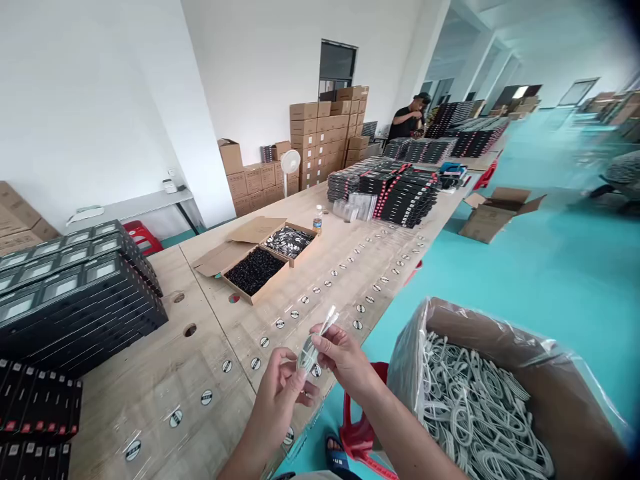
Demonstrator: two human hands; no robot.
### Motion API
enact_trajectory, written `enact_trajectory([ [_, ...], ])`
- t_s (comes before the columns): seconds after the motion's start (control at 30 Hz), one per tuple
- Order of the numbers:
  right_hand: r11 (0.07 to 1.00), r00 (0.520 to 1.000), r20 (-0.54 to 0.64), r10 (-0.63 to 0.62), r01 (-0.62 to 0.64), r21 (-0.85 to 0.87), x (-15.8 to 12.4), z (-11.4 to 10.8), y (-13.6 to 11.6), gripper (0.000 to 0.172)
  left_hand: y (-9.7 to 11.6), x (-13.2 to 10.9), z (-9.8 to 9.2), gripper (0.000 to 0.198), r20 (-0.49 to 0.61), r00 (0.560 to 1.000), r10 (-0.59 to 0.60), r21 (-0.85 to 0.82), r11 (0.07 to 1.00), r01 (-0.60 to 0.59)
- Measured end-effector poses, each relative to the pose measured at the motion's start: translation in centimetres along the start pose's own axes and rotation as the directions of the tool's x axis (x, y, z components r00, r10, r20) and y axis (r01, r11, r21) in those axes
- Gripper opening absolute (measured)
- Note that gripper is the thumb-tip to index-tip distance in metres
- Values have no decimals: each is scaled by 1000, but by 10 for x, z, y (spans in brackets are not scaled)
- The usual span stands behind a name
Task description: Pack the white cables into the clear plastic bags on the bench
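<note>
My left hand [281,390] and my right hand [345,360] are both closed on one small coiled white cable [311,347], held above the front edge of the wooden table [165,373]. The cable's two plug ends stick up past my right fingers. To my right stands an open cardboard box [565,387] lined with clear plastic and full of the same white coiled cables [470,413]. Rows of clear sleeves with round stickers [320,293] lie flat on the table in front of my hands.
Stacks of black retail boxes [75,293] sit at the left. A split carton of small black and silver parts [267,260] is mid-table, more black boxes [395,187] farther back. A red stool [360,427] is below. A person [410,117] stands far off by stacked cartons [325,133].
</note>
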State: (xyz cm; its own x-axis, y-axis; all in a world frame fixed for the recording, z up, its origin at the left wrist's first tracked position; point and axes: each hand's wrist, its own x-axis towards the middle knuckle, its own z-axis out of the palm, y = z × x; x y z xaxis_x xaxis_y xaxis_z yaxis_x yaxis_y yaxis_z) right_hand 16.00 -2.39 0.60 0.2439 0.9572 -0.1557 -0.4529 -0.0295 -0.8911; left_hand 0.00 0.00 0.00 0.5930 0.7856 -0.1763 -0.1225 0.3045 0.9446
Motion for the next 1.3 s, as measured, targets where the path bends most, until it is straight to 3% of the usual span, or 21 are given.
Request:
enact_trajectory([
  [0.1, 998, 999, -49, -14, 10, -69, 7, 10, 3, 38, 2, -4, -1, 34, 14, 998, 55, 197, 979, -57],
  [0.2, 995, 999, -26, -22, 19, -95, 7, 17, 3, 39, -1, -4, -2, 28, -7, 992, 127, 239, 963, -121],
  [0.33, 999, 996, 79, -40, 42, -32, 5, 16, 0, 39, -6, -4, -3, 36, 39, 997, 69, -53, 996, -67],
  [0.47, 998, 997, 61, -47, 44, 37, 4, 5, -5, 43, -5, -9, 3, 46, 182, 983, -3, -335, 940, 64],
  [0.63, 975, 994, 4, -112, 111, -192, 1, -8, -11, 39, -10, -11, 10, 49, 260, 964, -57, -415, 895, 164],
  [0.7, 911, 996, 36, -81, 89, -404, -1, -10, -16, 33, -11, -9, 11, 53, 241, 967, -83, -448, 874, 187],
  [0.77, 784, 990, 136, -22, 101, -612, -5, -10, -22, 28, -11, -7, 11, 57, 215, 971, -107, -497, 844, 203],
  [0.83, 681, 966, 257, 6, 184, -709, -8, -7, -24, 27, -8, -3, 11, 58, 196, 971, -140, -553, 801, 227],
  [0.9, 646, 945, 326, -36, 271, -714, -9, -4, -22, 27, -7, 1, 11, 58, 187, 965, -183, -595, 760, 260],
  [1.0, 626, 946, 297, -128, 309, -716, -6, -3, -10, 27, -7, 7, 8, 54, 171, 954, -248, -633, 714, 299],
  [1.13, 630, 959, 92, -267, 246, -737, -1, -7, 9, 27, -9, 10, 4, 48, 84, 963, -257, -683, 689, 243],
  [1.2, 533, 910, 26, -415, 266, -803, -2, -6, 14, 27, -12, 10, 4, 47, 44, 963, -265, -678, 701, 223],
  [1.3, 291, 830, 137, -540, 337, -895, -3, 0, 16, 18, -18, 10, 6, 48, 3, 961, -275, -640, 738, 213],
])
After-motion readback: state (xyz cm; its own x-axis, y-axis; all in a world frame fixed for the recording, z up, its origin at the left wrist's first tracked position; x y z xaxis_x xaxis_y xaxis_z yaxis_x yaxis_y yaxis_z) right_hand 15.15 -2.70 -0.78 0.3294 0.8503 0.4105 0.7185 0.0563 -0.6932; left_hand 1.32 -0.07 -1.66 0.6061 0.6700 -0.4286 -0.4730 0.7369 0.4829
